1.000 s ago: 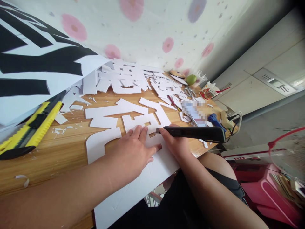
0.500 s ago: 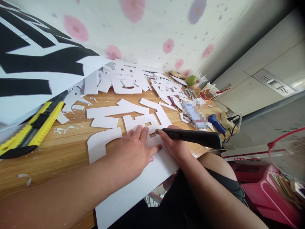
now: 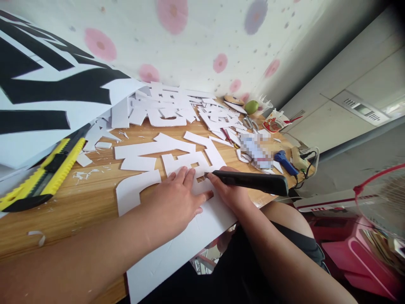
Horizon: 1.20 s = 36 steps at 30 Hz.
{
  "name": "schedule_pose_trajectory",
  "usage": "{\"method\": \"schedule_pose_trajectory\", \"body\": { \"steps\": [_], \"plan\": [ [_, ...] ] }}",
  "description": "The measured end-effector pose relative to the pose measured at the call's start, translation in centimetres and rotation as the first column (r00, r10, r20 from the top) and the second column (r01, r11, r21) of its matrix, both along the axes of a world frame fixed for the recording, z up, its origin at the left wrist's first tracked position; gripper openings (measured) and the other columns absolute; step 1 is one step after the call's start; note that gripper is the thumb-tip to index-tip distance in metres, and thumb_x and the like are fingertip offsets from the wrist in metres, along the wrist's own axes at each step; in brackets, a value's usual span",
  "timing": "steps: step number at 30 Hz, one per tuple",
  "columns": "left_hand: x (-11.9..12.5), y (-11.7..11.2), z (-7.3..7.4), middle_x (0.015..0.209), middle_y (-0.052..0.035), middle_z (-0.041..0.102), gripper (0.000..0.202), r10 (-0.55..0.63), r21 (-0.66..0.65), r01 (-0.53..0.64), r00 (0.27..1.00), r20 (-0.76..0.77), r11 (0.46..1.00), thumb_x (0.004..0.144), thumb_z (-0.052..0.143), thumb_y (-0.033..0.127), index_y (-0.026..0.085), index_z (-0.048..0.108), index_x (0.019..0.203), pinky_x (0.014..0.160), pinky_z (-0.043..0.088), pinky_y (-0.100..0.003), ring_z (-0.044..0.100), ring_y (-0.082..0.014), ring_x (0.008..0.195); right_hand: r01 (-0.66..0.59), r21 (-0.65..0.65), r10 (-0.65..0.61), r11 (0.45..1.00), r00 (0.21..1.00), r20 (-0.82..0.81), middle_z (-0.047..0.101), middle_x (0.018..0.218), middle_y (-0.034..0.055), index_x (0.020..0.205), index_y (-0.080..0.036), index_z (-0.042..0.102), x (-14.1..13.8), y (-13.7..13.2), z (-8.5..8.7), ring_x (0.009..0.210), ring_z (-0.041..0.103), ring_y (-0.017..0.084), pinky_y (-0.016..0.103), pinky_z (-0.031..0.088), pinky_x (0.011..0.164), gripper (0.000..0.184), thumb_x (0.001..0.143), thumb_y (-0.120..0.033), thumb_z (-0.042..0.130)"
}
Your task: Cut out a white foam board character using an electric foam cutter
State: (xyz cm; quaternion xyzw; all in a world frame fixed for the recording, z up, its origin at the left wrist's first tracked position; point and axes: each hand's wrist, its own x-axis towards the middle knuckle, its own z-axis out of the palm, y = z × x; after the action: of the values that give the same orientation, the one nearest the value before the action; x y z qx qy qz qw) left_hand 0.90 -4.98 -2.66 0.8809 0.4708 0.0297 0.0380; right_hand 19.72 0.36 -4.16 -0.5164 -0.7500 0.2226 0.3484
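Observation:
A white foam board lies at the table's front edge, its far part cut into a character shape with small square openings. My left hand rests flat on it, fingers spread, pressing the board just left of an opening. In my right hand is a black-handled craft knife, held low and slanting. Its blade tip meets the board at the edge of a small opening, close to my left fingers. Beyond them lie cut white strips.
A yellow utility knife lies at left below a black-and-white printed sheet. Cut letters and scraps pile against the wall. Scissors, a paper cup, a green fruit and a blue glue gun stand at right.
The view has shifted slightly. Both hands keep nearly the same place on the board, and the knife tip stays at the small opening.

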Motion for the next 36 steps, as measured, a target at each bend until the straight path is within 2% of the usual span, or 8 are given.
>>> {"method": "schedule_pose_trajectory", "body": {
  "steps": [13, 19, 24, 30, 36],
  "plan": [
    [-0.04, 0.08, 0.01, 0.15, -0.021, 0.05, 0.044, -0.005, -0.023, 0.005, 1.0, -0.003, 1.0, 0.093, 0.065, 0.04, 0.041, 0.061, 0.136, 0.106, 0.042, -0.063, 0.04, -0.0481, 0.142, 0.088, -0.073, -0.093, 0.993, 0.993, -0.071, 0.051, 0.054, -0.0029, 0.056, -0.023, 0.05, -0.05, -0.17, 0.25, 0.053, 0.046, 0.014, 0.029, 0.039, 0.053, 0.035, 0.079, -0.045, 0.063],
    [-0.14, -0.04, -0.25, 0.149, -0.0216, 0.051, 0.035, 0.0, 0.021, -0.001, 0.999, 0.053, 1.0, 0.091, 0.068, 0.043, 0.035, 0.071, 0.125, 0.105, 0.042, -0.065, 0.042, -0.0475, 0.14, 0.053, 0.083, -0.057, 0.995, 0.997, 0.048, 0.052, 0.057, -0.0022, 0.057, -0.023, 0.046, -0.27, -0.31, -0.01, 0.056, 0.048, 0.015, 0.029, 0.039, 0.057, 0.036, 0.083, -0.04, 0.062],
    [-0.06, -0.13, -0.26, 0.148, -0.0198, 0.052, 0.035, 0.013, 0.029, -0.015, 0.998, 0.067, 0.999, 0.091, 0.068, 0.041, 0.035, 0.069, 0.126, 0.104, 0.043, -0.064, 0.043, -0.0457, 0.139, 0.059, 0.108, -0.073, 0.992, 0.988, 0.135, 0.054, 0.06, -0.0015, 0.058, -0.023, 0.046, -0.48, -0.65, 0.09, 0.056, 0.05, 0.014, 0.028, 0.039, 0.055, 0.034, 0.082, -0.036, 0.066],
    [-0.07, 0.06, -0.16, 0.149, -0.02, 0.05, 0.034, -0.004, 0.01, 0.004, 0.999, 0.05, 1.0, 0.093, 0.066, 0.041, 0.034, 0.069, 0.126, 0.106, 0.041, -0.064, 0.042, -0.0456, 0.14, -0.019, 0.048, 0.017, 0.999, 0.999, 0.049, 0.056, 0.06, -0.0022, 0.06, -0.023, 0.051, -0.13, -0.49, 0.27, 0.058, 0.05, 0.014, 0.026, 0.042, 0.058, 0.031, 0.085, -0.035, 0.066],
    [-0.13, 0.13, 0.18, 0.149, -0.02, 0.05, 0.04, -0.001, -0.011, 0.001, 1.0, 0.023, 1.0, 0.091, 0.068, 0.039, 0.038, 0.065, 0.131, 0.105, 0.043, -0.063, 0.042, -0.0456, 0.14, -0.104, 0.02, 0.102, 0.994, 0.99, 0.093, 0.054, 0.06, -0.0022, 0.06, -0.022, 0.049, 0.06, -0.79, 0.44, 0.059, 0.05, 0.014, 0.026, 0.04, 0.058, 0.034, 0.086, -0.037, 0.066]
  ]
}}
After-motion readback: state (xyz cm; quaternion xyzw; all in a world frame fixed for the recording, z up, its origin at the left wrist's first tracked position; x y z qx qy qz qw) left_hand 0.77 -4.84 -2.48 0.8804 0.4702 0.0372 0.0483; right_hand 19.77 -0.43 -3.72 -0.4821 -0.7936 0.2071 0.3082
